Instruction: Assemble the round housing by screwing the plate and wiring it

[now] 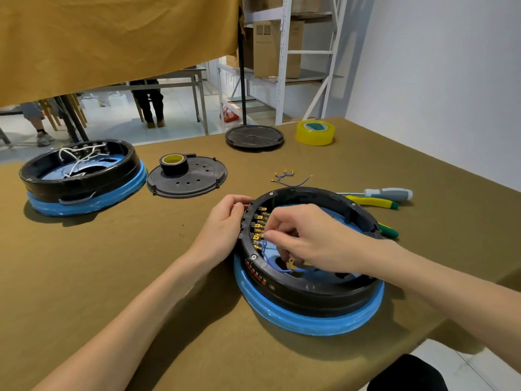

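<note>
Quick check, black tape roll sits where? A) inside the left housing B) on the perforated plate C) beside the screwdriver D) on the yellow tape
B: the black tape roll stands on the rear edge of the perforated plate, between the two housings.

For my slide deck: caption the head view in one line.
Left hand steadies the round housing while the right hand fits a blue wire to its terminals.
</note>
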The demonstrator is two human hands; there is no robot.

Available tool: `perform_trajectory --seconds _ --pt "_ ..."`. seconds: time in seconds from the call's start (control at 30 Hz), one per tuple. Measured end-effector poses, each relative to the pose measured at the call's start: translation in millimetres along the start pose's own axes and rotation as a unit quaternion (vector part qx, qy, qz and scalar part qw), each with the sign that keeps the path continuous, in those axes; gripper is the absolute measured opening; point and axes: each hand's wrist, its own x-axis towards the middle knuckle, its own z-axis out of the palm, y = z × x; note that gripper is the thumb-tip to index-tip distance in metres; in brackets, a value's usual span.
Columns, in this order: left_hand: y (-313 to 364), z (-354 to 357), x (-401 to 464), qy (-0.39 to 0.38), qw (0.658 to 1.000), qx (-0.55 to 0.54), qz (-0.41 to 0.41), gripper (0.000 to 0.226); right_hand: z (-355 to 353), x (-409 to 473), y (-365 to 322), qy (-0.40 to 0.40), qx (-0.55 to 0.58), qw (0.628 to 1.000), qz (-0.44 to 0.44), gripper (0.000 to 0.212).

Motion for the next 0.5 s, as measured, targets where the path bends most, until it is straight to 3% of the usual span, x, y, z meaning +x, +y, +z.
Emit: perform_trajectory --seconds 0.07,0.17,0.27,0.4,0.5 --pt "8.9 -7.1 2.6 0.01 0.999 0.012 0.031 0.027 -14.6 -7.1 3.7 0.091 0.016 0.996 -0.004 0.014" --pt "18.7 -13.7 7.8 -0.03 0.994 0.07 0.076 0.03 -39.5 -16.0 24.7 0.249 -0.136 0.954 0.096 0.019" --pt "21.1 -8.4 6.0 -0.112 0.981 0.138 0.075 0.044 -47.5 -28.5 44.0 0.228 -0.222 0.916 0.243 0.024" --pt "19.8 -6.3 3.6 -0.103 0.976 0.177 0.077 0.046 -54.3 -39.6 54.4 0.215 -0.182 0.924 0.26 0.022" --pt "22.0 -8.4 -1.8 -0.094 0.972 0.202 0.078 0.049 -60.3 -36.9 62.8 0.144 -0.17 0.938 0.264 0.023"
